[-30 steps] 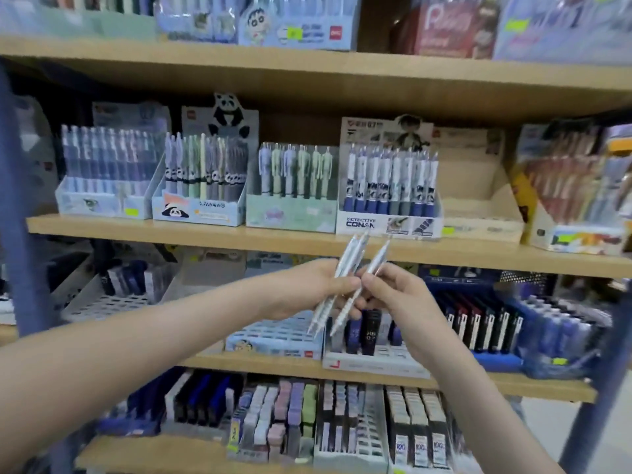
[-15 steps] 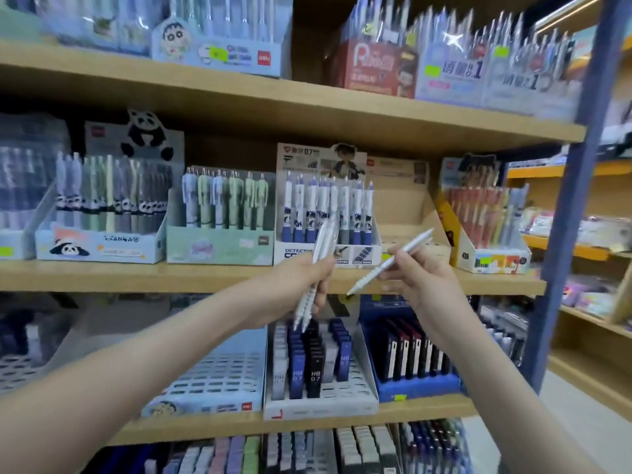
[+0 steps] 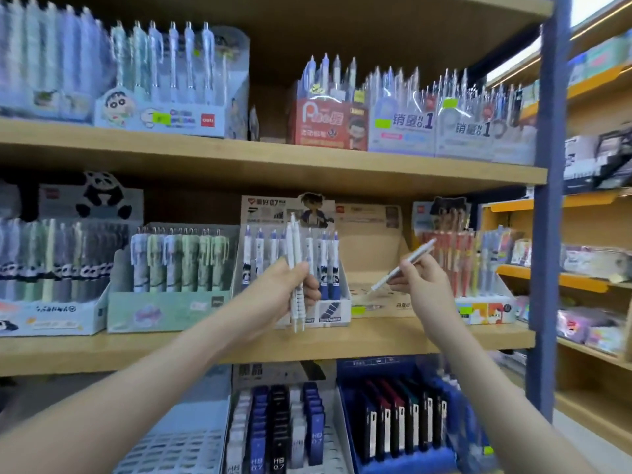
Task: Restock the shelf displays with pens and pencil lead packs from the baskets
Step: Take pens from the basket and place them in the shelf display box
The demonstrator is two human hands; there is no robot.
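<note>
Two hands, one lone pen (plus bundle)

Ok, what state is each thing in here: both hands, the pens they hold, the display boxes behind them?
left hand: grips bunch of pens.
bunch of pens: upright.
right hand: pinches single pen.
single pen: tilted, tip toward beige box.
beige box: no pens visible inside.
blue-capped pen box: partly filled, pens upright.
</note>
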